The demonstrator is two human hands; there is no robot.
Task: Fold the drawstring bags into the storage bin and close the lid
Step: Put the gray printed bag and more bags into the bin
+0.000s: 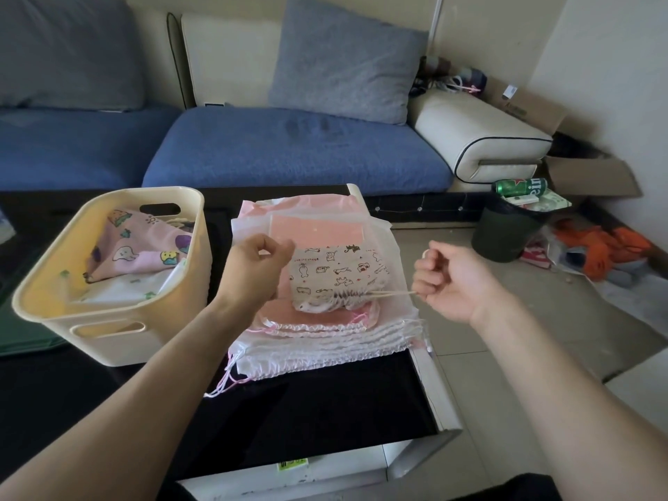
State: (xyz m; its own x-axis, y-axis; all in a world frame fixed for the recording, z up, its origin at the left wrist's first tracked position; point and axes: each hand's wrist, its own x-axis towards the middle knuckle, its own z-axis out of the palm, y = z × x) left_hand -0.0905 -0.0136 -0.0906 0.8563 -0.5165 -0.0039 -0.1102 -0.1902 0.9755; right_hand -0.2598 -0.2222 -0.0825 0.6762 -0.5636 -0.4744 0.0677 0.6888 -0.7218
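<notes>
While the cord [392, 293] is drawn taut, the printed bag [336, 273] is cinched on top of the stack [325, 341].

The bag is pinched at its left edge by the left hand [258, 263], and the cord is gripped in the curled right hand [450, 280], out past the counter [307, 410] edge. A level, steady pull is advised, with the bag held down so the stack is not dragged toward that edge. Open room is left only in front; the bin [108, 334], already partly filled, is set just beside the stack on the left, and no lid is seen.
</notes>
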